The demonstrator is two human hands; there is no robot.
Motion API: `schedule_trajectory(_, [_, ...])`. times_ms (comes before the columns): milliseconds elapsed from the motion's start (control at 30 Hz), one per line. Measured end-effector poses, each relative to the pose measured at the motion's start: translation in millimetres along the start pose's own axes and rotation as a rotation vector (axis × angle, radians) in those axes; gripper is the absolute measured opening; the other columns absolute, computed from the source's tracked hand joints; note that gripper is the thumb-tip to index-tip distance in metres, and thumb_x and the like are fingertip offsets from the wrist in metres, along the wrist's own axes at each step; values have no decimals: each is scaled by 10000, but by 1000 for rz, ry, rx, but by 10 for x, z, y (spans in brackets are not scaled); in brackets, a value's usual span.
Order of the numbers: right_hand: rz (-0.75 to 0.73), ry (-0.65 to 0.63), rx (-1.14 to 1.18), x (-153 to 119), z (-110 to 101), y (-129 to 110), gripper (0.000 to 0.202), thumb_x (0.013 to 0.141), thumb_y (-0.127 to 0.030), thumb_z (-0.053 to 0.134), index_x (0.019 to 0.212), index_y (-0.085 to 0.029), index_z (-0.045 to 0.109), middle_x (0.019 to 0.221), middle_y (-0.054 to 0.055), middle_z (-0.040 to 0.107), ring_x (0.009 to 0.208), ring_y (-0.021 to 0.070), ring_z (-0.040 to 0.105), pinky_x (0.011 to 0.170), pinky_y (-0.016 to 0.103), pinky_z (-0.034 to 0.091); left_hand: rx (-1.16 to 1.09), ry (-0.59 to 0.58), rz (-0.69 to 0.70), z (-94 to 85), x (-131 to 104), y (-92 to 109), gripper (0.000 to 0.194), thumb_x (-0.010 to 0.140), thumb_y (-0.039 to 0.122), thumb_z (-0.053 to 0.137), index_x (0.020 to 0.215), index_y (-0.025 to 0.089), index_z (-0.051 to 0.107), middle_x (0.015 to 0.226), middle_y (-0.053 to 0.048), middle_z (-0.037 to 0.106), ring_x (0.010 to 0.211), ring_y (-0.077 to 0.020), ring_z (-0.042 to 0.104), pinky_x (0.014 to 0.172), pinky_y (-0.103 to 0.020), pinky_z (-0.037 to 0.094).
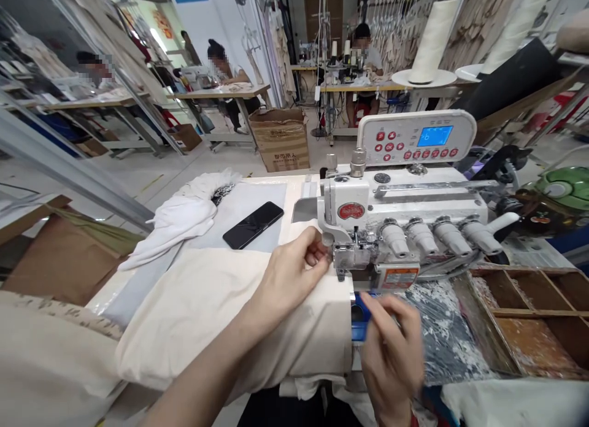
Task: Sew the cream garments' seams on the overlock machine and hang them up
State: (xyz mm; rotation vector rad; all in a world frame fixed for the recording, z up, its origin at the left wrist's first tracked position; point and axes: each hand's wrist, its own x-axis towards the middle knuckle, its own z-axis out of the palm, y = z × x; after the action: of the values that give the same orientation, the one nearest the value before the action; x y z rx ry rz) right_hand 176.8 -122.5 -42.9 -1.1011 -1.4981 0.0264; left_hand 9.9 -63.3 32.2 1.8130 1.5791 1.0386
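Cloth (216, 298), cream and wide, spreads over the left of the work table and runs up to the sewing machine (437, 200), its right edge hanging down just beside a blue part (361, 332) under the machine's head. Left hand (294, 273) rests on the cloth beside the needle area, fingers curled toward the thumb; whether they pinch anything I cannot tell. Right hand (396, 347), apart from the left, is near the hanging edge, index finger pointing toward the blue part; it is blurred, so its grip cannot be told.

Beyond the cloth lies a dark phone (254, 225), near the left hand, with a crumpled white garment (179, 215) left of it. The machine's head stands close on the left hand's right side, with a control panel (416, 138) above and thread cones (431, 40) behind. A green-lidded jar (564, 191) stands at the far right.

Right of the machine, a divided tray (538, 313) has pale lint in several compartments; its right end runs out of view. A cardboard box (280, 142) stands on the floor behind, its contents hidden. Other people sit at tables farther back.
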Motion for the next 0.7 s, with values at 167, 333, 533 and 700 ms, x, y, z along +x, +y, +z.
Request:
schedule_trajectory(167, [184, 21, 195, -412, -184, -99, 459, 868, 4, 654, 1247, -250, 598, 1156, 91, 540, 788, 126, 595, 486, 168, 521, 94, 121, 346, -39, -382, -109, 95, 925, 144, 577, 906, 188, 658, 975, -51, 751, 1017, -197, 700, 915, -309, 540])
schedule_trajectory(333, [240, -371, 208, -497, -143, -76, 57, 951, -139, 615, 953, -189, 642, 957, 67, 591, 770, 135, 631, 510, 151, 524, 103, 107, 456, 14, -556, -199, 125, 931, 130, 624, 1020, 201, 675, 1025, -44, 768, 1091, -207, 708, 1030, -357, 533])
schedule_trajectory(533, [409, -458, 354, -332, -73, -74, 150, 922, -203, 637, 776, -184, 663, 786, 20, 611, 623, 106, 566, 485, 167, 429, 32, 85, 432, -1, -484, -198, 107, 935, 125, 623, 971, 199, 692, 971, -34, 769, 1072, -196, 717, 999, -327, 563])
schedule_trajectory(700, [563, -449, 496, -199, -27, -163, 403, 859, -287, 681, 514, -179, 502, 639, -21, 454, 568, 104, 438, 482, 213, 339, 34, 63, 412, -29, -483, -194, 113, 941, 144, 620, 982, 198, 710, 1011, -39, 776, 1098, -201, 715, 986, -318, 573])
